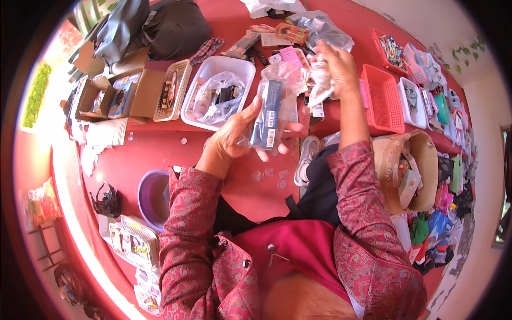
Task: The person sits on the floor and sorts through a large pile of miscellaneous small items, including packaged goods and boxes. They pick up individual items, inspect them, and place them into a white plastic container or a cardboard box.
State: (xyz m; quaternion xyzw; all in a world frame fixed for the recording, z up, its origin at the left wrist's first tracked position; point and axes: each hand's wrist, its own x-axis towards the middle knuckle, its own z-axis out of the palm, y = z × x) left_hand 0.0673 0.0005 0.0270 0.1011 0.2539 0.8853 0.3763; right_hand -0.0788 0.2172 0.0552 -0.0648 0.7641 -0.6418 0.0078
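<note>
My left hand [233, 129] holds up a slim dark blue box [271, 104] with barcode labels. The box and part of a clear plastic bag [289, 88] lie across its palm and fingers. To the right, my right hand [343, 69] is raised with its fingers closed on a crumpled white piece [320, 82], either thin plastic or cloth; I cannot tell which. Behind the hands is a pile of small packets, among them a pink card [290, 55] and an orange pack [292, 33]. A grey plastic bag [330, 31] lies beyond my right hand.
A white basin [188, 113] with bagged goods stands left of my hands, beside a narrow cream basket [183, 72] and open cardboard boxes [146, 93]. At right are a red basket [385, 101] and a round cardboard container [388, 176]. A purple basin [143, 198] sits near my left elbow.
</note>
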